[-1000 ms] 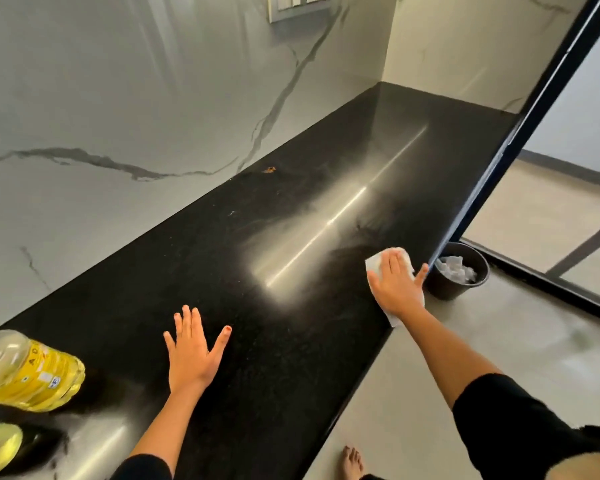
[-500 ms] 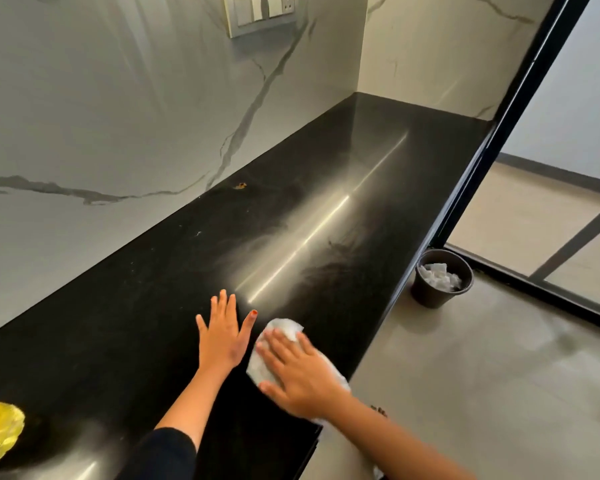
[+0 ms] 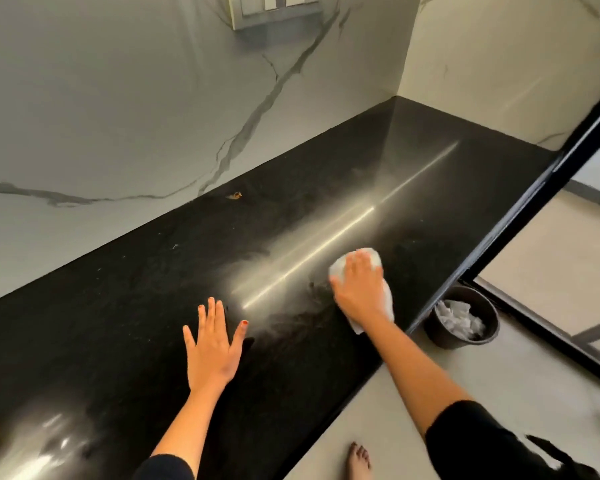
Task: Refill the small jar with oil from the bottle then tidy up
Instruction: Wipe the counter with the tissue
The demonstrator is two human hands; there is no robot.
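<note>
Fingers (image 3: 355, 268) of the right hand (image 3: 359, 292) are laid nearly together and pressed flat on a white cloth (image 3: 371, 260), which is pinned against the black counter (image 3: 118, 306) near its front edge. The cloth shows beyond the fingertips and again beside the wrist; nothing is pinched, the cloth is only held down under the palm. The left hand (image 3: 210, 348) is placed flat on the counter, well apart from the right, its fingers (image 3: 210, 315) spread and the thumb angled outward; nothing is held in it. Red polish is seen on the nails.

Neither the small jar nor the oil bottle can be seen in the head view. A long bright streak of reflected light (image 3: 326, 251) runs across the counter, passing between the two hands, and smeared dull marks are visible around it. A small brown speck (image 3: 234, 195) lies at the back of the counter, close to the marble wall (image 3: 118, 98). A switch plate (image 3: 274, 8) is mounted high on that wall.

On the floor (image 3: 499, 368), beside the counter's front edge, a dark round bin (image 3: 461, 337) is seen with crumpled white paper (image 3: 459, 318) inside. A bare foot (image 3: 359, 460) is visible on the floor below.
</note>
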